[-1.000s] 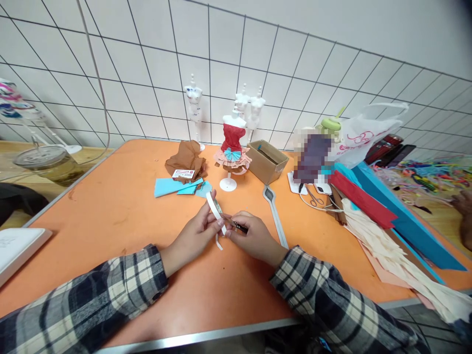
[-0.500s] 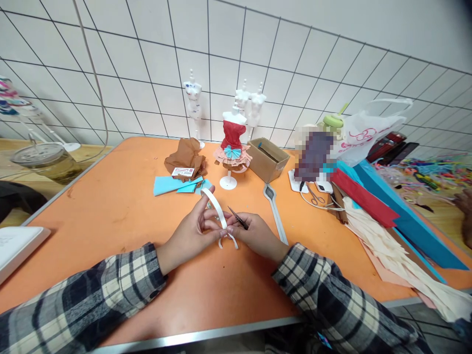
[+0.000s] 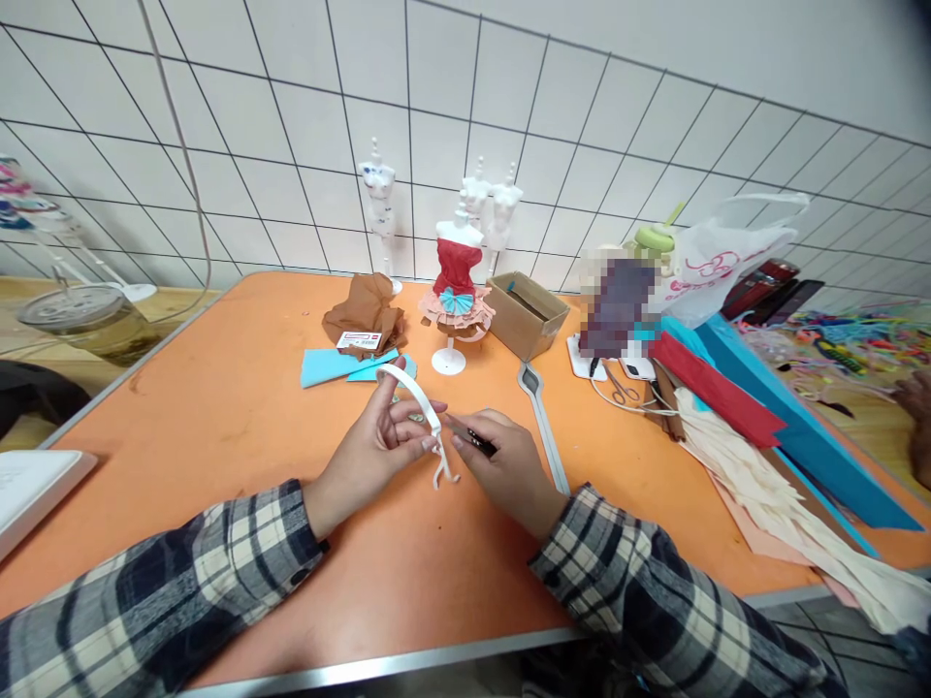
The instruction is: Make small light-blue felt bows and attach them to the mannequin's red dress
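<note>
The left hand (image 3: 364, 463) pinches a white band (image 3: 413, 388) near its loose, curling ends, and the right hand (image 3: 513, 473), closed round a dark tool (image 3: 476, 439), waits just beside it. I'd hold that band steady, fingertips clear of the tip; beyond, on the orange table (image 3: 233, 407), stands a dressed form (image 3: 455, 266).

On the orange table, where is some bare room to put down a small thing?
Widest: the left of the orange table, between the white slab and the light-blue paper. Another patch lies between the plaid sleeves. A narrower one separates the grey strip from the cream strips. Crowded: the far right, with scissors and red paper.
</note>
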Action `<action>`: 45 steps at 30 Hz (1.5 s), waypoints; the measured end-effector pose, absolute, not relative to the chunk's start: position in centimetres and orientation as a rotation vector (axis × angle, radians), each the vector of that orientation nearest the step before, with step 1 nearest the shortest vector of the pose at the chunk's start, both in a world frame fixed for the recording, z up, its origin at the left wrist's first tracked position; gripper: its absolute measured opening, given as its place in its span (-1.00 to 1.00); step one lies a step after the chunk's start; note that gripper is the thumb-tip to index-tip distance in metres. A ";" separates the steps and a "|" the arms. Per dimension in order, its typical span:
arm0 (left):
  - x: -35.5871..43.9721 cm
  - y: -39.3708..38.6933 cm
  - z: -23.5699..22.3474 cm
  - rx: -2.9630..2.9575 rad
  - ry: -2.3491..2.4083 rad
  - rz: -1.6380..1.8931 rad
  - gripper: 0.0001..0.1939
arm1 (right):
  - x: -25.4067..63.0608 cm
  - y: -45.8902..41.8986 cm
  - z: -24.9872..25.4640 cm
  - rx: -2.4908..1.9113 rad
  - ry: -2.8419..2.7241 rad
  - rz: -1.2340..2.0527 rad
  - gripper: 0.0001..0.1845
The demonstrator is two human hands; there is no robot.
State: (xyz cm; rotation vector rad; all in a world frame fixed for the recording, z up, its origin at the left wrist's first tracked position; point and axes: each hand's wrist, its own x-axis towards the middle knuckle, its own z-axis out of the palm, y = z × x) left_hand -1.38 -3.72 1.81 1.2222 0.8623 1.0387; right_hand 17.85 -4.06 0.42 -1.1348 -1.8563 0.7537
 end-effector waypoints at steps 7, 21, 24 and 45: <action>-1.5 -3.7 1.7 1.229 0.926 1.087 0.09 | 18.8 -4.5 1.5 -1.044 -1.567 1.589 -0.59; -1.6 -4.1 2.0 1.242 0.861 1.058 -0.04 | 18.2 -5.2 1.0 -0.938 -1.542 2.013 -0.57; -1.6 -4.0 2.0 1.255 0.875 1.044 -0.02 | 18.1 -5.2 1.1 -0.958 -1.583 1.986 -0.56; -1.1 -4.6 1.1 1.340 0.892 1.021 0.02 | 17.0 -6.1 0.3 -1.188 -1.800 1.486 -0.64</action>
